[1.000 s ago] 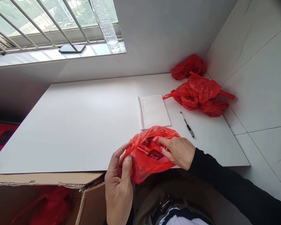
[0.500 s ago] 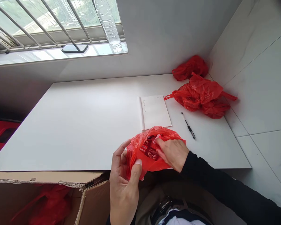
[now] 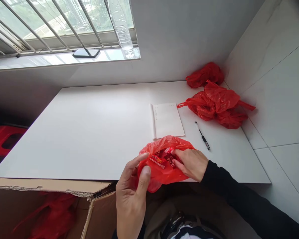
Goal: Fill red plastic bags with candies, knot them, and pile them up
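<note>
My left hand [image 3: 132, 192] grips the left side of an open red plastic bag [image 3: 161, 179], with thumb and fingers closed on its film. Several small red printed packets [image 3: 158, 160], which look like wrapped sweets, lie inside the bag's mouth. My right hand [image 3: 190, 162] reaches into the bag from the right. Its thumb and fingers are closed at a pinkish-red packet [image 3: 169, 150]; the fingertips are partly hidden among the packets. The bag is held at the table's front edge, just below an open notebook [image 3: 168, 121].
A black pen [image 3: 202, 136] lies right of the notebook on the white table [image 3: 102, 132]. Red bags [image 3: 216, 103] sit in the back right corner. A cardboard box [image 3: 102, 212] stands below left, with red plastic inside. A phone [image 3: 86, 53] and bottle [image 3: 124, 36] are on the sill.
My right hand has shifted slightly right within the bag, and the packets lie differently. My left index finger has moved over the bag's rim. The whole view has shifted a little.
</note>
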Demonstrator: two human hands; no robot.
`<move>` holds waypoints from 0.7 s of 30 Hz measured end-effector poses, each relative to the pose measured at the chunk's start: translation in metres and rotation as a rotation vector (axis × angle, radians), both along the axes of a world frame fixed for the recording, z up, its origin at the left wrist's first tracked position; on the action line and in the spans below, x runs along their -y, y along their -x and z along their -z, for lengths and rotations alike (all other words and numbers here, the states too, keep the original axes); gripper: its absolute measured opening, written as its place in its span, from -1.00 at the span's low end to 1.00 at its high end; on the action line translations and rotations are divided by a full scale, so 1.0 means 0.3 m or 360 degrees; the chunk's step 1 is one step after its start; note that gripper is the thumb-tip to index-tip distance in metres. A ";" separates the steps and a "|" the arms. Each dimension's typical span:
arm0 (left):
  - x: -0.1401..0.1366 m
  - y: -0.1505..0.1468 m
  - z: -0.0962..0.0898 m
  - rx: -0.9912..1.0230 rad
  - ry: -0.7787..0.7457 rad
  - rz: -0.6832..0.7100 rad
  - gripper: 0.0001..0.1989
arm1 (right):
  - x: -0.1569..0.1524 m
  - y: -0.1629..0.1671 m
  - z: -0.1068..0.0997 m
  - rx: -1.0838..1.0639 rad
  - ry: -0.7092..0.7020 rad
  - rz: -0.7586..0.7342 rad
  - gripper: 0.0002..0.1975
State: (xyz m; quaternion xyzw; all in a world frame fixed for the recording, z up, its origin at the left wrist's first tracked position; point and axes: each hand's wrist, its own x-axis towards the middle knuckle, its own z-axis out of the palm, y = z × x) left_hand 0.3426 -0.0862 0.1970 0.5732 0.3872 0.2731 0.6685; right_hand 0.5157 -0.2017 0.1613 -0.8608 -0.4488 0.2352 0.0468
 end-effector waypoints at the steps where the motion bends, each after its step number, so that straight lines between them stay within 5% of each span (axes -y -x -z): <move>1: 0.005 0.000 -0.012 0.0016 0.0003 0.0037 -0.61 | 0.011 -0.005 -0.010 0.0010 -0.0108 0.0060 -0.80; 5: 0.044 0.000 -0.062 0.0018 -0.0104 0.0067 -0.46 | 0.065 -0.036 -0.031 0.0376 -0.0538 0.0148 -0.57; 8: 0.072 -0.001 -0.079 0.0005 -0.0137 0.0082 -0.36 | 0.097 -0.062 -0.014 0.0551 -0.0482 0.0060 -0.43; 11: 0.069 0.006 -0.068 0.0024 -0.0312 0.0166 -0.37 | 0.106 -0.071 0.000 0.0406 -0.0535 0.0097 -0.73; 15: 0.012 0.025 -0.041 -0.0037 -0.0702 0.0346 -0.60 | 0.104 -0.058 -0.038 0.0131 -0.0878 0.0112 -0.90; 21: -0.053 0.027 -0.042 -0.0171 -0.1282 -0.0087 -0.89 | 0.150 -0.039 -0.148 -0.0591 -0.1517 0.0355 -0.92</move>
